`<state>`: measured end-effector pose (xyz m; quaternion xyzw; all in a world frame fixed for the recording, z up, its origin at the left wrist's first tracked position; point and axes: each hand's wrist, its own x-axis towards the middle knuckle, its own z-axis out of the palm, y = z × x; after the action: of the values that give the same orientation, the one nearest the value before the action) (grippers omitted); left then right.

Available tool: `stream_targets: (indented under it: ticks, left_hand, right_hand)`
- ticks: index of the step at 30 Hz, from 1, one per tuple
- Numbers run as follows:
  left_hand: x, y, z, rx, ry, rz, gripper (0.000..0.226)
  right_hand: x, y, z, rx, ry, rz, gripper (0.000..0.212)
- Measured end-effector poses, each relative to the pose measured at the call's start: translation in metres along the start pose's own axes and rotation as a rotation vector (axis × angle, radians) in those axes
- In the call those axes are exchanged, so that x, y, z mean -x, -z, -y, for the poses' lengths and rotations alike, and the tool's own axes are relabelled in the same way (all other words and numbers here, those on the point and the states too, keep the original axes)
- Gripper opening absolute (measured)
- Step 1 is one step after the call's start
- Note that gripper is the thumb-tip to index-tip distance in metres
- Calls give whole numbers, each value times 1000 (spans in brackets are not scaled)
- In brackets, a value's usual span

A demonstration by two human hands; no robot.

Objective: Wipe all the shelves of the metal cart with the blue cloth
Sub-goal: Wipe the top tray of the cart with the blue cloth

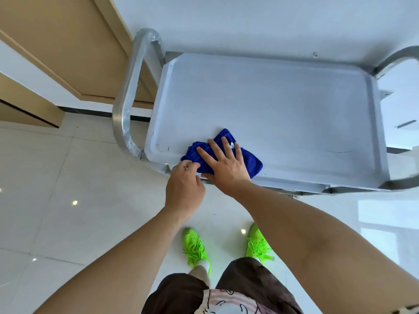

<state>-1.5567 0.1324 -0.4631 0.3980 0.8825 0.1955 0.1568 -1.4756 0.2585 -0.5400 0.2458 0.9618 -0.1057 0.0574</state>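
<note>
The right hand (224,164) lies flat with its fingers spread, palm pressed down on the blue cloth (249,160), not gripping it. The left hand (184,189) sits just beside it at its 9 o'clock, fingers curled, pinching the near left corner of the same cloth between thumb and fingertips. The cloth is crumpled into a loose bundle and rests on the top shelf (283,105) of the metal cart (381,137), close to the shelf's near edge and left of its middle; folds of it show past the right hand at 12 o'clock and at 3 o'clock. The shelf is a pale, dull metal tray with a raised rim and rounded corners, otherwise bare, with a few thin dark scratch marks near its front rim. A curved tubular handle (127,105) wrapped in clear plastic film stands at the cart's 9 o'clock end, and a second curved bar (399,57) at its 3 o'clock end. The cart stands on a glossy pale tiled floor (56,200) against a white wall (249,21), with light wood panelling (56,41) at 10 o'clock. At 6 o'clock the person's bright green laced shoes (196,248) and dark shorts (247,282) are visible. No readable writing or brand shows anywhere.
</note>
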Motion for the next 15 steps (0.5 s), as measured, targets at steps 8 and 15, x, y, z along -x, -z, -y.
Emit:
stream_targets:
  ticks: [8,15]
  left_hand:
    - [2,-38,-71,-24,-65,56,29]
    - [1,-71,-127,-40,-101,113,26]
  right_hand:
    - [50,7,-73,-7,-41,-2,75]
    - [92,14,-131,-3,-83,-15,75]
